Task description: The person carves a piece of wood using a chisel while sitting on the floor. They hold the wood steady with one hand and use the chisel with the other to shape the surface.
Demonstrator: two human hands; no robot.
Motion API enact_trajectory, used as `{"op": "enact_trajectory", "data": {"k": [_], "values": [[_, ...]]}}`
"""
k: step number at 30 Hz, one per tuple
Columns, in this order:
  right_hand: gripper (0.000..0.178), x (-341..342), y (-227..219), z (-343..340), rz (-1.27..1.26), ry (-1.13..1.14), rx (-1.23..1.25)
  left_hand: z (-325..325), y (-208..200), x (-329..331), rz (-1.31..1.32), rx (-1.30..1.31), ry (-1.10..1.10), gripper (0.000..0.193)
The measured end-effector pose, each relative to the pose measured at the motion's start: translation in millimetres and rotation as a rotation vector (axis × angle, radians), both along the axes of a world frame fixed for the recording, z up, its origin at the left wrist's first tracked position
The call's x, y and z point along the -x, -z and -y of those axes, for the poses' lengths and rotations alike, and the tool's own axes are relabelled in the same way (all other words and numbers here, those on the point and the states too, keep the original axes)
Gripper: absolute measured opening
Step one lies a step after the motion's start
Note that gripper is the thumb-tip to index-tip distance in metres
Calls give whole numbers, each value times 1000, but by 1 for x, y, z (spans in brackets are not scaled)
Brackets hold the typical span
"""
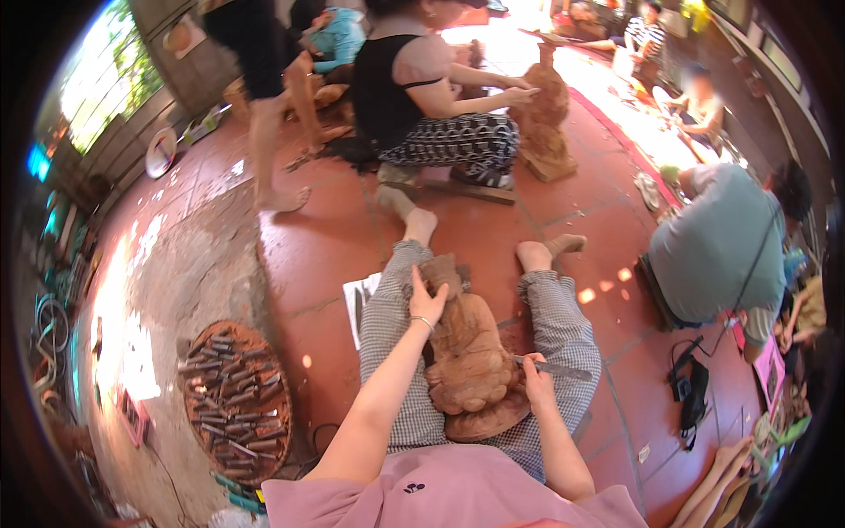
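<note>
A brown wooden carving (pixel 471 361) with rounded, figure-like shapes leans in my lap between my legs. My left hand (pixel 429 302), with a thin bracelet at the wrist, lies on its upper left part, the fingers and thumb spread apart on the wood. At its lower right side, my right hand (pixel 539 385) is closed around a thin, flat grey tool (pixel 568 370). One end of the tool is at the carving's edge and the other points to the right; its exact kind is unclear.
To my left stands a round basket (pixel 283 440) of many chisel-like tools. A person crouches ahead at a taller wooden carving (pixel 547 110). Another person sits at right, near a black corded device (pixel 694 392). White paper (pixel 354 308) lies beside my left leg on red tiles.
</note>
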State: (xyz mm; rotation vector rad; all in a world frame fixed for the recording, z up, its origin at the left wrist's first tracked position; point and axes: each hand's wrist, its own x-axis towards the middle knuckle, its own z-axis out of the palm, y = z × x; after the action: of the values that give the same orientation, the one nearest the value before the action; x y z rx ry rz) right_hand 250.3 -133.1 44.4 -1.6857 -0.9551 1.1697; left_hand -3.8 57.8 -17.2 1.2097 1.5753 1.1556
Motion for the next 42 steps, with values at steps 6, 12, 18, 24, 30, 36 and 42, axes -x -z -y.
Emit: {"op": "enact_trajectory", "data": {"k": [6, 12, 18, 24, 30, 36, 42], "values": [[32, -1, -2, -3, -105, 141, 6, 119, -47, -12, -292, -103, 136, 76], [18, 5, -11, -11, 6, 60, -279, 164, -25, -29, -231, -115, 78, 66], [14, 20, -39, -1, -308, -21, -209, 178, -44, -39, -318, 40, 175, 52], [15, 28, -37, 4, 20, -154, -283, 176, -50, -38, -208, 12, 168, 44], [14, 32, -49, 6, 275, -310, -395, 177, -48, -36, -215, -35, 158, 41], [12, 3, -57, -15, 11, -364, -148, 175, -47, -37, -219, -62, 167, 39], [12, 9, -64, -13, 188, -467, -333, 176, -45, -33, -188, -85, 173, 38]]}}
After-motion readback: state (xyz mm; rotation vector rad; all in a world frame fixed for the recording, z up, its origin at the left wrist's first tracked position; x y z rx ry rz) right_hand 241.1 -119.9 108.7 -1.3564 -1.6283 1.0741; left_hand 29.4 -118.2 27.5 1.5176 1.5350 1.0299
